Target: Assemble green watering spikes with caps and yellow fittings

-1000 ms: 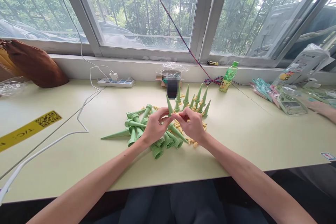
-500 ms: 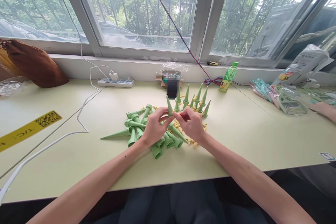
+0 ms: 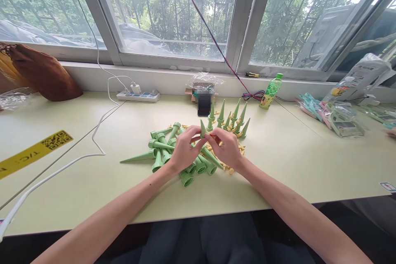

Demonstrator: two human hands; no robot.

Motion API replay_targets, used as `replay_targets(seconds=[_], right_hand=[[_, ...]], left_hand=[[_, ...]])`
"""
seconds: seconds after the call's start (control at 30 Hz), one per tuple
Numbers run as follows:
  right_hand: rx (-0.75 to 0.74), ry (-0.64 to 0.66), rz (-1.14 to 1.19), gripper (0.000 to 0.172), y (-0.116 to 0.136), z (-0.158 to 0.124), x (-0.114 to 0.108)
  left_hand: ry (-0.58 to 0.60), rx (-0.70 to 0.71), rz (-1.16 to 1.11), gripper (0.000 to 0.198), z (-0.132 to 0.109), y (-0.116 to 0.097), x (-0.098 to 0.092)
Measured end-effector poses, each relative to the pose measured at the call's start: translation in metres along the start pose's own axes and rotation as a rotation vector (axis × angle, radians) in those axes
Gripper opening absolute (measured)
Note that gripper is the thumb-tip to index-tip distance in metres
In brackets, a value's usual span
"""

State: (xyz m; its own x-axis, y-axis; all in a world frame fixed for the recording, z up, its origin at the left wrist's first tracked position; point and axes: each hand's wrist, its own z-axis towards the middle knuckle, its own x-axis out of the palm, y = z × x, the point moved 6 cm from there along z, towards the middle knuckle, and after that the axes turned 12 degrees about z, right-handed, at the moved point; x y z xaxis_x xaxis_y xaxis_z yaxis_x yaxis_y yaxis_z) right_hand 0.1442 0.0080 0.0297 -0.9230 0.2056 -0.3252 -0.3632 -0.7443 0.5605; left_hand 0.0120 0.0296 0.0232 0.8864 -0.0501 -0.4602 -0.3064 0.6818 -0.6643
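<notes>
My left hand (image 3: 185,148) is closed round a green watering spike (image 3: 203,127), its tip pointing up. The fingers of my right hand (image 3: 227,145) pinch at the side of that spike, against a small yellow valve that they mostly hide. Beneath and left of my hands lies a pile of loose green watering spikes (image 3: 162,145), some with their open threaded ends toward me. Small yellow valves (image 3: 242,148) are scattered under and beside my right hand. Behind it, several green spikes fitted with yellow valves (image 3: 236,119) stand upright.
At the back are a power strip (image 3: 138,96), a phone-like dark object (image 3: 204,105) and a green drink bottle (image 3: 271,90). A white cable (image 3: 100,132) crosses the table's left side. Packaged items (image 3: 343,119) lie at right, where another person's hand (image 3: 391,133) shows at the edge.
Both hands stay together on the spike, which stands slightly more upright. The whole view has shifted a little; the other person's hand at right has drawn back toward the edge.
</notes>
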Motion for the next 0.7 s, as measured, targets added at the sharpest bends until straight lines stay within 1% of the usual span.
replay_targets(seconds=[0.3, 0.5, 0.7], right_hand=[[0.012, 0.03, 0.005, 0.031, 0.0011, 0.0008, -0.0006], [0.032, 0.025, 0.081, 0.032, 0.0029, 0.0025, -0.0017], [0.097, 0.02, 0.128, 0.031, 0.0021, 0.0036, -0.0019]], left_hand=[[0.014, 0.002, 0.016, 0.015, -0.0007, -0.0016, -0.0002], [0.009, 0.023, 0.01, 0.015, -0.0011, -0.0046, -0.0011], [-0.017, 0.029, 0.036, 0.015, -0.002, -0.0048, -0.0029]])
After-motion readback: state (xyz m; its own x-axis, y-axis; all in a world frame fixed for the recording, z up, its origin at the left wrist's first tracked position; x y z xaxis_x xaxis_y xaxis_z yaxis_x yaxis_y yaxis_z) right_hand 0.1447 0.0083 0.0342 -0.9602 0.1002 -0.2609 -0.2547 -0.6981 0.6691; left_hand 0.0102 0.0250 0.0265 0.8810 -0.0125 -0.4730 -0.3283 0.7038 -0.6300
